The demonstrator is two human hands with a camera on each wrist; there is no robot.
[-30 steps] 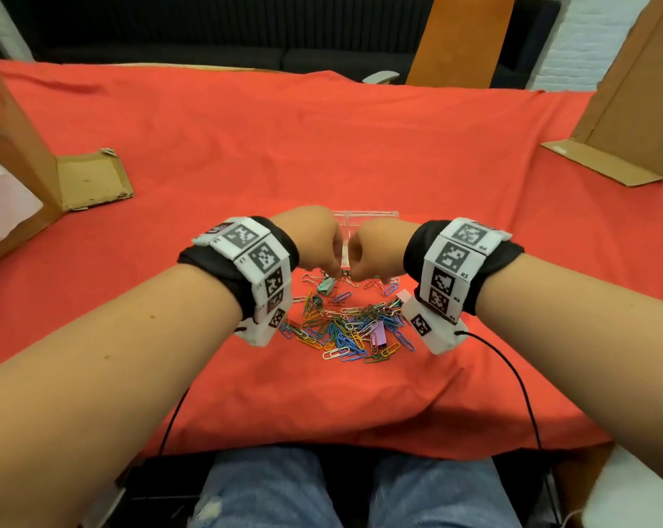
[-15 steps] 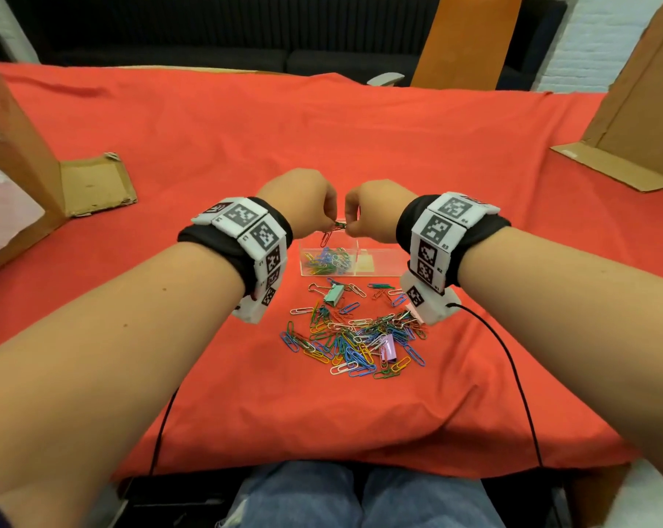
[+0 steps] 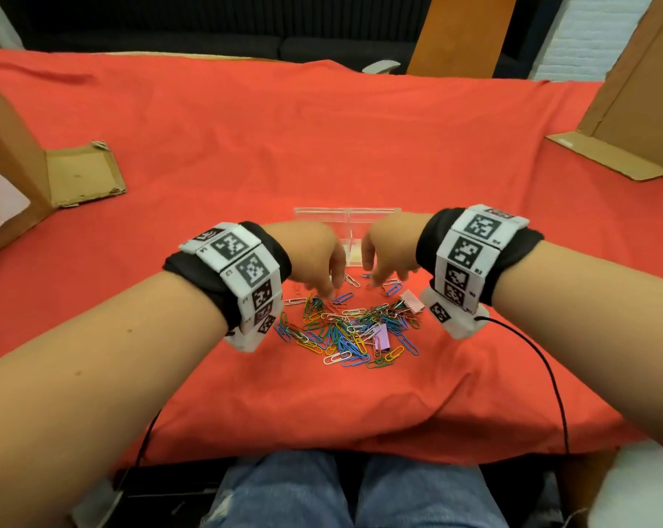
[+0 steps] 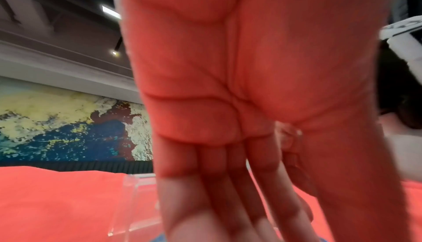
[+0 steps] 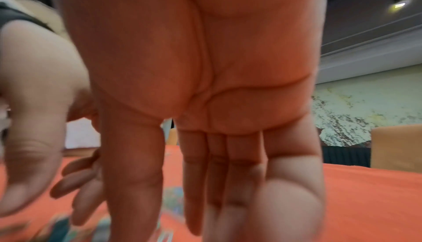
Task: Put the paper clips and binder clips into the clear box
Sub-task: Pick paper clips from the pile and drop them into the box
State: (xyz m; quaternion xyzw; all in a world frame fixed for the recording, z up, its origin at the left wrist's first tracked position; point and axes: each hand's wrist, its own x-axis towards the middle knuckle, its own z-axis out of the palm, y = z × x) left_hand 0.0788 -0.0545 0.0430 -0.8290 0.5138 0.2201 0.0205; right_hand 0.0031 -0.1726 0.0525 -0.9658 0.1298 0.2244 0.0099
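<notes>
Clear box (image 3: pixel 347 217): one; it has two compartments
Binder clips (image 3: pixel 383 340): two that can be made out, one lilac in the heap and one pink (image 3: pixel 411 299) at its right edge
Paper clips (image 3: pixel 350 329): a heap of many colours, too many and too tangled to count
Cardboard boxes (image 3: pixel 642 108): two, one at each side of the table (image 3: pixel 322 146)
Hands: two, left (image 3: pixel 314 257); right (image 3: pixel 389 249)

The right hand (image 5: pixel 194 83) fills the right wrist view palm-on, its fingers (image 5: pixel 228 182) straight and held together, pointing down at the orange-red cloth (image 5: pixel 365 200) on the counter, holding nothing. Left of the thumb, the left hand (image 5: pixel 41 101) hangs with fingers spread loosely downward. Below the fingertips lies a blurred patch of coloured paper clips (image 5: pixel 173 199), too smeared to tell apart.
</notes>
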